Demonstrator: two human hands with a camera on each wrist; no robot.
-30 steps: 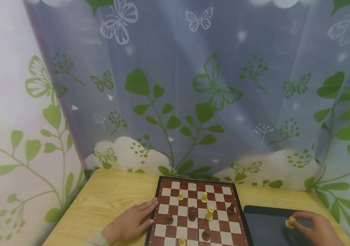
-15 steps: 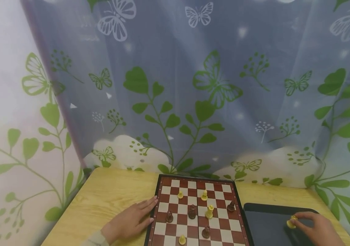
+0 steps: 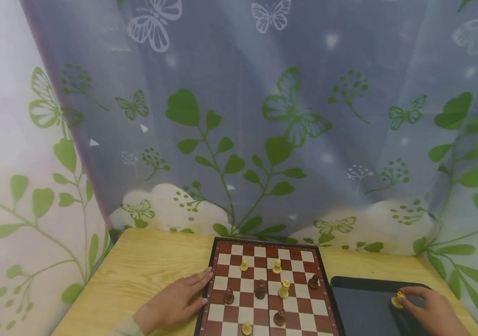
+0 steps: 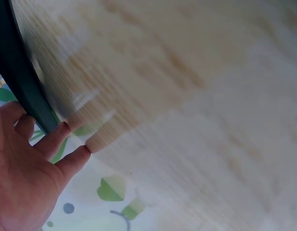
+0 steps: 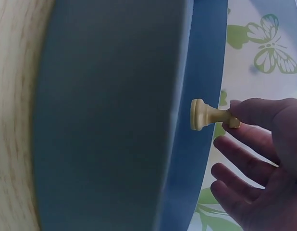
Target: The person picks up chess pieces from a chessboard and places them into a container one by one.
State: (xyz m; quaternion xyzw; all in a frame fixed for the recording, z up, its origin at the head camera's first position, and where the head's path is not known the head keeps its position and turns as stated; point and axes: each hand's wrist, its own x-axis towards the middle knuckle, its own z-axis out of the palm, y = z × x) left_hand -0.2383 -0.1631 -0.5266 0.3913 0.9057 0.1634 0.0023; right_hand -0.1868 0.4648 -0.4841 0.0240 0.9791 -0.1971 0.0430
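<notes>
The right hand (image 3: 437, 311) pinches a pale yellow chess piece with a round, stepped base (image 5: 201, 115) by its upper end, between thumb and forefinger, its other fingers apart from the piece. That piece is over a dark, shallow, round-cornered tray (image 3: 358, 310), to the right of the chequered red-brown and white chessboard with a black rim (image 3: 259, 306); whether its base touches the tray I cannot tell. The left hand (image 3: 176, 301) grasps nothing: it lies at the chessboard's left edge, fingers extended, tips against the rim. On the chessboard stand four yellow chess pieces (image 3: 283, 289) and four dark brown chess pieces (image 3: 259, 289), one brown piece near its right edge. A light wood-grain table (image 3: 155, 252) extends to either side of the chessboard, and beyond its far edge hangs a blue-grey curtain printed with green leaves and butterflies (image 3: 239, 70)
</notes>
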